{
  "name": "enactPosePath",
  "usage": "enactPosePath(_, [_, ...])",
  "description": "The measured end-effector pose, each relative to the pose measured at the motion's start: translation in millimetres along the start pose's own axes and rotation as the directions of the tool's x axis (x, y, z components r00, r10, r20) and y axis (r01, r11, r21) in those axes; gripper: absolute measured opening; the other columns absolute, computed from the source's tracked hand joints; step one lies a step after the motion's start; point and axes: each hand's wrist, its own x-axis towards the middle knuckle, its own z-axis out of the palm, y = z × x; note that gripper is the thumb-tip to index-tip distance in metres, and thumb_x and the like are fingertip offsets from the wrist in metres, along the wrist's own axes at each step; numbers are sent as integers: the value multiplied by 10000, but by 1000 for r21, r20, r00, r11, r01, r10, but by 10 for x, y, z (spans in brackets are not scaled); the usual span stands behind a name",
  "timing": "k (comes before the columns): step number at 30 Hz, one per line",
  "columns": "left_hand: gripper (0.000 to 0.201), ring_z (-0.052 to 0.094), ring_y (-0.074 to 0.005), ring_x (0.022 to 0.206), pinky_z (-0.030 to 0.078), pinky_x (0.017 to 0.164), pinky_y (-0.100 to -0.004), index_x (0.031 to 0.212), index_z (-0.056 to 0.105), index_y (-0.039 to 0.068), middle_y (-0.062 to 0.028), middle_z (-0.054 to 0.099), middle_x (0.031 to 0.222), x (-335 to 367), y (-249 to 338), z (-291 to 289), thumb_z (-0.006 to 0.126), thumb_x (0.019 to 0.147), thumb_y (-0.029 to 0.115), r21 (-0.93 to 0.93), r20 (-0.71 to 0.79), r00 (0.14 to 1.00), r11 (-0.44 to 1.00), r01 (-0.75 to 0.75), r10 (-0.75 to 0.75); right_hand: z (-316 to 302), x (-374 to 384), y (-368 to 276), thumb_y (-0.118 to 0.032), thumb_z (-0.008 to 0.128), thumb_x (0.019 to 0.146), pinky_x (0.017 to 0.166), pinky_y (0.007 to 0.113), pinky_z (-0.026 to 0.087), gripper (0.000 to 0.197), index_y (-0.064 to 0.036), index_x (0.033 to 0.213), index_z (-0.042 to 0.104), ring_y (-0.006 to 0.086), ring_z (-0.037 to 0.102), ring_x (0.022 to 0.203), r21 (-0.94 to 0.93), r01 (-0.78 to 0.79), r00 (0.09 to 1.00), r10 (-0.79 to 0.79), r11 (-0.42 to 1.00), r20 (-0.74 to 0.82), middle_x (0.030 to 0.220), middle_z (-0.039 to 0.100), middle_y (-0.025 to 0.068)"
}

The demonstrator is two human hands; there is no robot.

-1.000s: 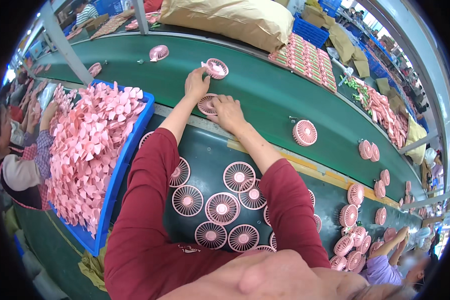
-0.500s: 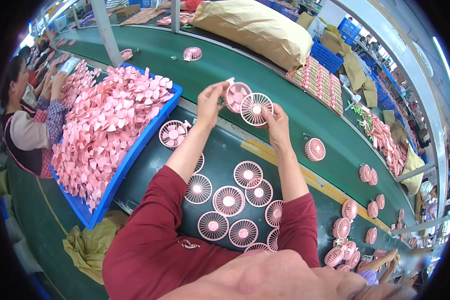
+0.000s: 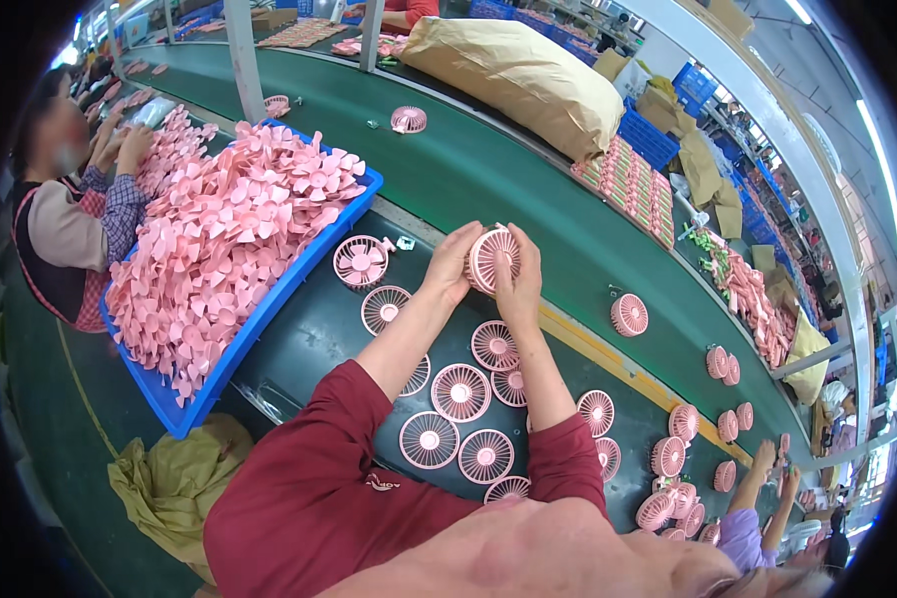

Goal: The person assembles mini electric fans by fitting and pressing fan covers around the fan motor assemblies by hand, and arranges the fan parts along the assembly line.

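Note:
Between my two hands is a pink fan head [image 3: 488, 261], its round grille cover fitted against the housing. My left hand [image 3: 452, 264] grips it from the left side. My right hand [image 3: 519, 284] wraps its right side, thumb across the grille. Below my forearms, several loose pink grille covers [image 3: 460, 393] lie flat on the dark green worktable [image 3: 299, 349]. Left of my left forearm sits an open fan housing [image 3: 361, 261] with pink blades inside and a small circuit board [image 3: 406, 242] beside it.
A blue tray [image 3: 259, 329] heaped with pink fan blades [image 3: 229, 249] stands at left, a co-worker [image 3: 65, 219] beyond it. Past my hands runs a green conveyor belt [image 3: 568, 249] carrying fan heads [image 3: 629, 314]. A large brown paper sack [image 3: 513, 80] lies behind it. Another person's hands [image 3: 772, 468] are at far right.
The grille cover in my right hand has come together with the housing in my left. Both hands have moved closer together and slightly nearer to me.

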Motion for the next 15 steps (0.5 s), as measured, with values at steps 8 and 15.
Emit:
enactPosePath(8, [288, 657, -244, 965, 543, 884, -421, 1083, 623, 58, -110, 674, 1051, -18, 20, 20, 619, 946, 312, -147, 133, 918, 908, 391, -374, -33, -61, 53, -209, 613, 862, 1091, 431, 354, 519, -37, 1339, 504, 382, 439, 1283, -106, 65, 995, -56, 992, 83, 1366, 462, 216])
enactPosePath(15, [265, 643, -193, 957, 541, 839, -351, 1167, 546, 59, -66, 631, 1049, -134, -70, 184, 527, 997, 261, 66, 60, 998, 998, -13, 9, -128, -62, -4, -351, 595, 880, 1121, 433, 303, 708, -8, 1448, 349, 404, 395, 1325, 22, 47, 984, -50, 999, 171, 1414, 417, 249])
